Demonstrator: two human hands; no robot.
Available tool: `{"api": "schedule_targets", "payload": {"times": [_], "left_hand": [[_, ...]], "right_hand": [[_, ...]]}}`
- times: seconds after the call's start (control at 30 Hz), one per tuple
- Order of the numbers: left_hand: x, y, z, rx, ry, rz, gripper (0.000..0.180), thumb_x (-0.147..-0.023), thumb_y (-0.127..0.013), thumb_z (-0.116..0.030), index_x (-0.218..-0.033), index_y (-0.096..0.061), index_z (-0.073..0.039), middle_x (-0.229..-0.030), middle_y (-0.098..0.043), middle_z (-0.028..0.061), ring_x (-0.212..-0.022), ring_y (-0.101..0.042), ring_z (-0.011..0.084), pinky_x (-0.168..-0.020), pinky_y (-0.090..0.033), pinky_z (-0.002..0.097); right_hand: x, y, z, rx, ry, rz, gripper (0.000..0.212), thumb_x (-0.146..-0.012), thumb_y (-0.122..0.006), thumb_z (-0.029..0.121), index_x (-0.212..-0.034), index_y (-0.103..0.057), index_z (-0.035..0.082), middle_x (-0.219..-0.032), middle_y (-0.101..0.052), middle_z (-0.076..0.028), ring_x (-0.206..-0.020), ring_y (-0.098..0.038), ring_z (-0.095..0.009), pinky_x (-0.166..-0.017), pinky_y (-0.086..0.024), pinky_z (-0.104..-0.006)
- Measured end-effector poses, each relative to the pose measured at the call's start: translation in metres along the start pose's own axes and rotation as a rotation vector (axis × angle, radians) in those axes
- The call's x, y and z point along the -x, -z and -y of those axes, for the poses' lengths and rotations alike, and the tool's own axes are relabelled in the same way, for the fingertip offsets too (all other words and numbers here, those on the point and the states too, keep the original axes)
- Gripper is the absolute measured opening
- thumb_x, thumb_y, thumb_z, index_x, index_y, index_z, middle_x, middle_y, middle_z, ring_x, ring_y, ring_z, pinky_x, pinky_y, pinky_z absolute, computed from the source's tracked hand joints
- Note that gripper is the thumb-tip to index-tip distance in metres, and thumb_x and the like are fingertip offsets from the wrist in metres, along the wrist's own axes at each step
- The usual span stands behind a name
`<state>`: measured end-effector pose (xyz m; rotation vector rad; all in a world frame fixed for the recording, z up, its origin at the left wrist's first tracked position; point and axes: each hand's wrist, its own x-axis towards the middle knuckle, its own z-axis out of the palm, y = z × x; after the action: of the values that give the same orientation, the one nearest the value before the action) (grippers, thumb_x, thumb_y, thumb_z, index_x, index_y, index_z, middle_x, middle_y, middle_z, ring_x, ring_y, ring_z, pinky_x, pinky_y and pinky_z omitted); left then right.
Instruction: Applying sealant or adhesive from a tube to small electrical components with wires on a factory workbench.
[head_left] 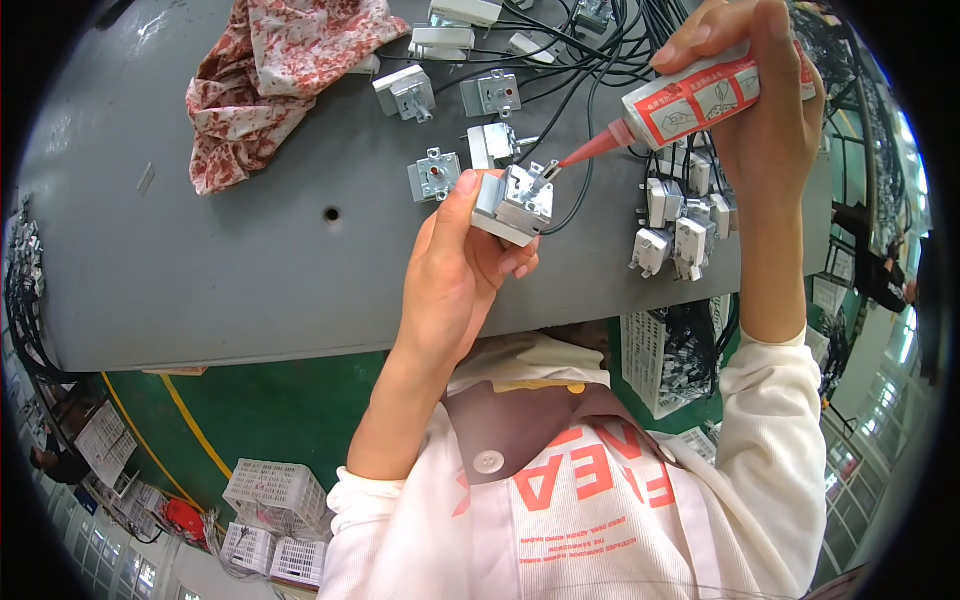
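Note:
My left hand [450, 260] grips a small white-and-metal thermostat-like unit [515, 205] above the near part of the table, its metal shaft pointing up and to the right. A thin black cable runs from this unit. In my right hand [765, 110] is a red-and-white glue bottle [690, 100], tilted down to the left. Its pink tapered nozzle [595, 147] meets or nearly meets the unit's shaft; I cannot tell whether they touch. Just behind my left hand lies a similar unit [435, 175], and another [492, 145] sits beyond the held one.
The grey table [270, 290] has more units [405, 95] and a tangle of black cables [590, 60] at the back. A cluster of units [680, 220] hangs or lies near the right edge. A red-and-white patterned cloth [270, 80] lies left. White crates [645, 360] stand below.

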<state>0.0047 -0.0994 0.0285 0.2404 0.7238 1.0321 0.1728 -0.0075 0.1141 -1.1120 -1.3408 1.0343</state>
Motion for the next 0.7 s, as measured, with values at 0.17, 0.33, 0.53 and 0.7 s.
{"api": "schedule_targets", "payload": {"times": [0.17, 0.33, 0.53, 0.7], "left_hand": [[0.0, -0.001, 0.0, 0.002, -0.003, 0.01, 0.043, -0.094, -0.037, -0.042, -0.101, -0.051, -0.002, -0.081, -0.056, 0.0072, -0.067, -0.049, 0.0126, -0.059, -0.04, 0.0273], [0.0, -0.002, -0.001, 0.0, 0.001, 0.012, 0.043, -0.094, -0.037, -0.042, -0.1, -0.051, -0.002, -0.079, -0.055, 0.0072, -0.065, -0.046, 0.0124, -0.06, -0.038, 0.0272], [0.001, -0.004, -0.002, -0.025, -0.003, -0.009, 0.042, -0.095, -0.036, -0.04, -0.1, -0.05, -0.001, -0.078, -0.054, 0.007, -0.065, -0.045, 0.0124, -0.06, -0.038, 0.0268], [0.0, -0.005, -0.003, -0.032, -0.016, 0.001, 0.041, -0.095, -0.036, -0.039, -0.1, -0.05, -0.001, -0.077, -0.053, 0.007, -0.064, -0.043, 0.0125, -0.059, -0.036, 0.0264]], "right_hand": [[0.0, 0.001, 0.0, 0.022, -0.012, 0.033, 0.044, -0.095, -0.04, 0.034, -0.068, -0.054, 0.001, -0.061, -0.056, -0.009, -0.057, -0.063, -0.021, -0.051, -0.053, -0.0306], [-0.002, -0.001, 0.0, -0.002, -0.054, 0.04, 0.045, -0.095, -0.041, 0.034, -0.068, -0.054, 0.001, -0.061, -0.056, -0.009, -0.058, -0.064, -0.022, -0.05, -0.053, -0.0305], [-0.006, -0.005, 0.01, 0.104, -0.081, 0.073, 0.045, -0.094, -0.044, 0.031, -0.065, -0.056, 0.0, -0.059, -0.058, -0.011, -0.054, -0.064, -0.021, -0.047, -0.052, -0.0294], [-0.02, 0.004, 0.002, 0.197, 0.141, 0.273, 0.043, -0.094, -0.046, 0.03, -0.066, -0.057, 0.0, -0.059, -0.059, -0.012, -0.054, -0.064, -0.021, -0.047, -0.052, -0.0293]]}}
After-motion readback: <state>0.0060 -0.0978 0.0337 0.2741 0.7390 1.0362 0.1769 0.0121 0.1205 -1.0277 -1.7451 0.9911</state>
